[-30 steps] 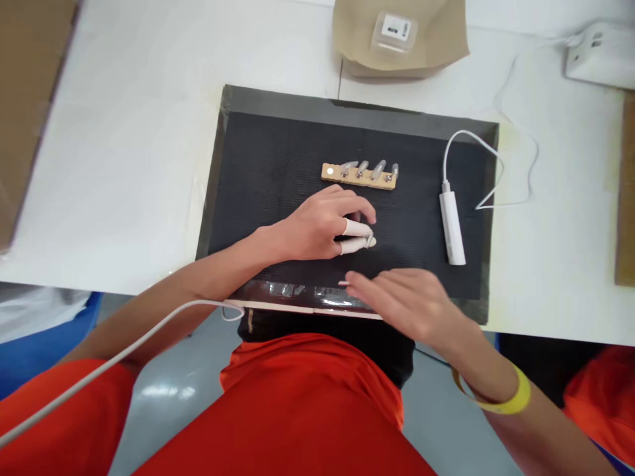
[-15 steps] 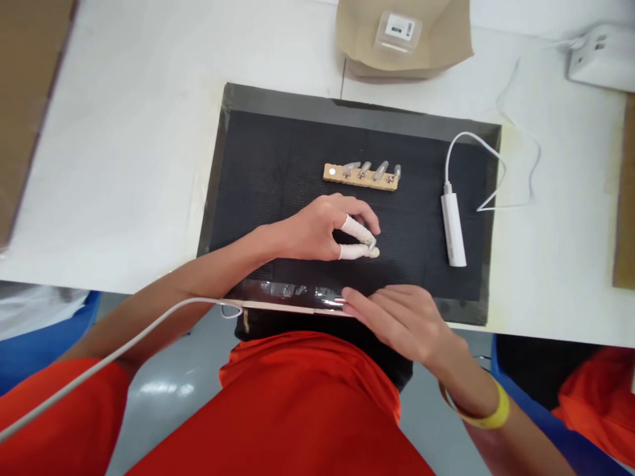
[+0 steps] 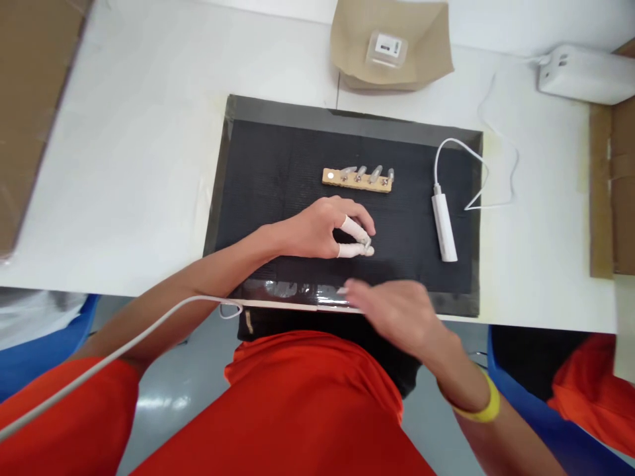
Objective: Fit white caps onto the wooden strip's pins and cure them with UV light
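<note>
My left hand (image 3: pixel 322 230) rests on the black mat (image 3: pixel 278 172), its thumb and forefinger in white finger cots pinched on a tiny part I cannot make out. Just beyond it lies a small wooden strip (image 3: pixel 356 178) with several clear little bulbs set along it. My right hand (image 3: pixel 397 307) hovers at the mat's near edge, blurred, with the fingers stretched out flat and nothing in them. A yellow band circles my right wrist.
A white stick-shaped tool (image 3: pixel 444 227) with a cable lies on the mat's right side. A brown paper bag (image 3: pixel 426 46) with a small clear box (image 3: pixel 387 47) sits at the back. A white power adapter (image 3: pixel 580 73) is far right. Cardboard lies at both table ends.
My right hand has drifted slightly left along the mat's near edge. The left hand keeps its pinch in place. The camera has shifted a little.
</note>
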The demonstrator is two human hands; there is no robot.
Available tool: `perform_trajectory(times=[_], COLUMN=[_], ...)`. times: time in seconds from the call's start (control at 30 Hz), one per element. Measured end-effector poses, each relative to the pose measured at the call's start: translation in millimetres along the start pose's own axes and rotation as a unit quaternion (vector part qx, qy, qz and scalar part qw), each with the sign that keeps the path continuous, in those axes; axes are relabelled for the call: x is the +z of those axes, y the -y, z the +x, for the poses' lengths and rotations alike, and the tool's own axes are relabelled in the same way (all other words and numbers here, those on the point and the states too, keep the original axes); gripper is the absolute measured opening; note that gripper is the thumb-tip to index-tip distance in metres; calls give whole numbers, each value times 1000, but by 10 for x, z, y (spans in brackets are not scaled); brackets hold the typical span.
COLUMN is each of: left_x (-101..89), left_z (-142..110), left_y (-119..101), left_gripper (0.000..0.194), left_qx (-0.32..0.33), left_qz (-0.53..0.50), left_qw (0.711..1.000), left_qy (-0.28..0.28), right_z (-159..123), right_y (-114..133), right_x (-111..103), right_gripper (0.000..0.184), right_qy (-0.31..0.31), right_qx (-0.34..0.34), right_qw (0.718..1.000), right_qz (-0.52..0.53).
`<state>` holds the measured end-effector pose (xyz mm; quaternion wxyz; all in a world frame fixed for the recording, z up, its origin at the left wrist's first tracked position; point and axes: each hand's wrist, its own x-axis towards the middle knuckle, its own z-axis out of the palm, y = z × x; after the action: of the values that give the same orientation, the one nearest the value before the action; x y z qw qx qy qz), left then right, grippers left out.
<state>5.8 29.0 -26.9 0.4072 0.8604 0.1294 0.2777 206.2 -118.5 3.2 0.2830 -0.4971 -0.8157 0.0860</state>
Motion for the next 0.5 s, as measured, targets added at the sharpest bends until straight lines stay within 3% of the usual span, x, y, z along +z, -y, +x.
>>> perform_trajectory(times=[0.03, 0.07, 0.17, 0.3, 0.4, 0.43, 0.5], left_x=[1, 4, 22, 63, 95, 102, 109], left_z=[-1, -2, -9, -24, -31, -31, -26], left_y=[-1, -1, 11, 32, 29, 25, 17], left_gripper=[10, 9, 9, 9, 13, 14, 17], left_qx=[-1, 1, 16, 34, 50, 56, 69], left_qz=[3, 8, 19, 36, 104, 132, 184], left_qw=[1000, 1000, 1000, 998, 993, 989, 980], left_qy=[2, 4, -4, -29, -33, -33, -33], right_z=[0, 2, 23, 84, 118, 120, 114], right_y=[8, 10, -5, -32, -71, -87, -120], right_x=[-1, -2, -5, -31, -65, -74, -89], right_gripper=[20, 19, 27, 17, 19, 20, 20], right_qy=[27, 11, -61, 40, -56, -57, 16], right_qx=[-46, -37, 52, -59, 54, 55, -24], right_qw=[998, 999, 996, 997, 995, 994, 999], right_qz=[19, 5, -48, 2, -69, -78, -36])
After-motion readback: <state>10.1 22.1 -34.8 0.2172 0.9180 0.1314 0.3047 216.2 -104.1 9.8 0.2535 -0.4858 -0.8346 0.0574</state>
